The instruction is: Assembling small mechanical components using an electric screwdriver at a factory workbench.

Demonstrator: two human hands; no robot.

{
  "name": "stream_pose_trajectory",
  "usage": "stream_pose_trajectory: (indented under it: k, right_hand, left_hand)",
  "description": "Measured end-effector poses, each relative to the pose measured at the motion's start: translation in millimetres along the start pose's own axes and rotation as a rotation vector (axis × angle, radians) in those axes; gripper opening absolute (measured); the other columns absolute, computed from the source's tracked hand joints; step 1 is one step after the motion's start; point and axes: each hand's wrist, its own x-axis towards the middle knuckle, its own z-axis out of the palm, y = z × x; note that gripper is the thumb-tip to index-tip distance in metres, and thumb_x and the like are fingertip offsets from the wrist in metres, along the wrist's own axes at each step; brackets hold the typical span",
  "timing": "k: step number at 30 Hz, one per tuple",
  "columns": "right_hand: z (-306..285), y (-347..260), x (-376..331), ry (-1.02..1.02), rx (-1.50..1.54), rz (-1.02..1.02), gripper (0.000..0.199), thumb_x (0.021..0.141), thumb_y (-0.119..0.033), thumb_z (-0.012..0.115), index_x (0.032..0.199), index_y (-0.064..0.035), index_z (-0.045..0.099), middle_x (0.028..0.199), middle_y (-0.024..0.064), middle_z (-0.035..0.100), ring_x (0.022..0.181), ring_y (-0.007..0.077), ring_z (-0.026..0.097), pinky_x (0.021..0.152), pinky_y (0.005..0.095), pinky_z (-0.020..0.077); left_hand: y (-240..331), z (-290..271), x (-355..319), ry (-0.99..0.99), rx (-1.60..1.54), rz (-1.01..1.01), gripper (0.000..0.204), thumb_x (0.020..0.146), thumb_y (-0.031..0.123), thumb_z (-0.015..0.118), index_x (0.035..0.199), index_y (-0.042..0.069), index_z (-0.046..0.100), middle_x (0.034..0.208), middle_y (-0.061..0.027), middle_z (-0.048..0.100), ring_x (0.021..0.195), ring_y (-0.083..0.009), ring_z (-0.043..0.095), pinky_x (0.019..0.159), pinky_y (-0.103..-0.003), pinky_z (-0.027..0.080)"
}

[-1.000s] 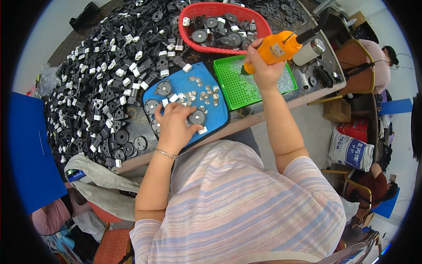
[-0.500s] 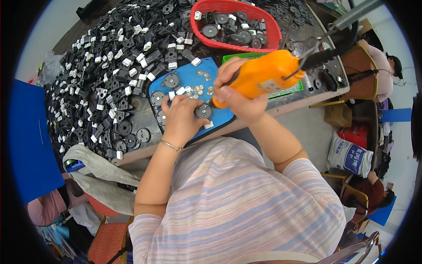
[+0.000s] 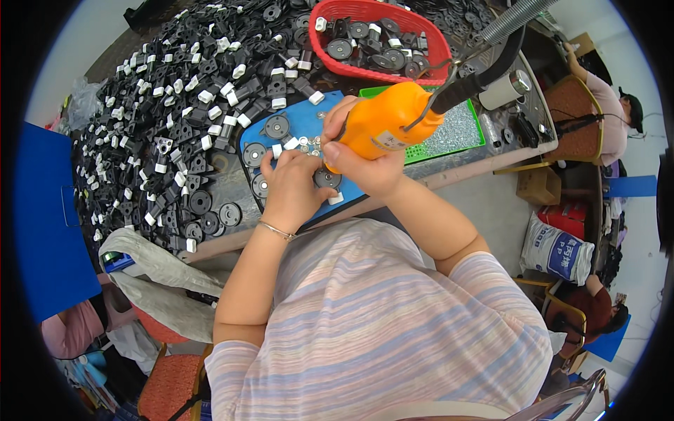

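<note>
Nearby: red basket [image 3: 439, 52] | green tray [image 3: 456, 137] | black parts heap [image 3: 161, 119]

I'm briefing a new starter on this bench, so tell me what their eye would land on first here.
First, the orange power screwdriver gripped in the right hand at the centre, tip down over the blue tray, where the left hand steadies small round black parts. Next, the huge heap of black and white parts covering the table's left side. Then the red basket of round black parts at the top, with a green tray of screws below it.
</note>
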Motion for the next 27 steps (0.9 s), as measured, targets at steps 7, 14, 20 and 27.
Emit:
stream_pose_trajectory:
  k: [7,14,20,27]
  right_hand:
    - [0.1,0.1,1.8,-0.159,-0.105,-0.004,0.02,0.072,0.002,0.062,0.088,-0.0026,0.05,0.082,0.0075,0.051,0.074,0.0141,0.051,0.066,0.0264,0.042]
    - [3.9,0.2,4.3,-0.22,-0.086,-0.002,0.022,0.07,-0.001,0.064,0.088,-0.0037,0.052,0.082,0.0067,0.056,0.077,0.017,0.052,0.067,0.0298,0.0427]
    - [-6.9,-1.9,13.8,-0.258,0.026,0.076,0.024,0.067,-0.004,0.069,0.088,-0.0029,0.056,0.084,0.0076,0.056,0.079,0.0188,0.053,0.068,0.0291,0.0443]
    - [-42.1,-51.1,16.9,-0.337,0.47,0.068,0.021,0.07,-0.007,0.067,0.083,-0.0014,0.051,0.078,0.0092,0.049,0.057,0.0158,0.052,0.05,0.0281,0.0446]
  left_hand:
    - [-7.7,9.4,-0.6,0.097,0.041,0.089,0.044,0.053,0.02,0.082,0.093,0.012,0.066,0.083,-0.0017,0.064,0.097,-0.0208,0.053,0.099,-0.051,0.021]
    - [-10.9,12.3,-0.5,0.133,0.021,0.104,0.043,0.057,0.022,0.079,0.097,0.012,0.065,0.087,-0.0009,0.063,0.096,-0.0204,0.053,0.097,-0.053,0.022]
    - [-3.5,2.6,-0.3,0.038,0.016,0.067,0.042,0.055,0.023,0.08,0.093,0.013,0.067,0.088,-0.0017,0.063,0.098,-0.0211,0.052,0.098,-0.053,0.022]
    - [5.3,-11.8,3.9,-0.067,0.122,0.05,0.042,0.055,0.023,0.08,0.094,0.011,0.068,0.088,-0.0041,0.064,0.101,-0.0221,0.052,0.1,-0.053,0.02]
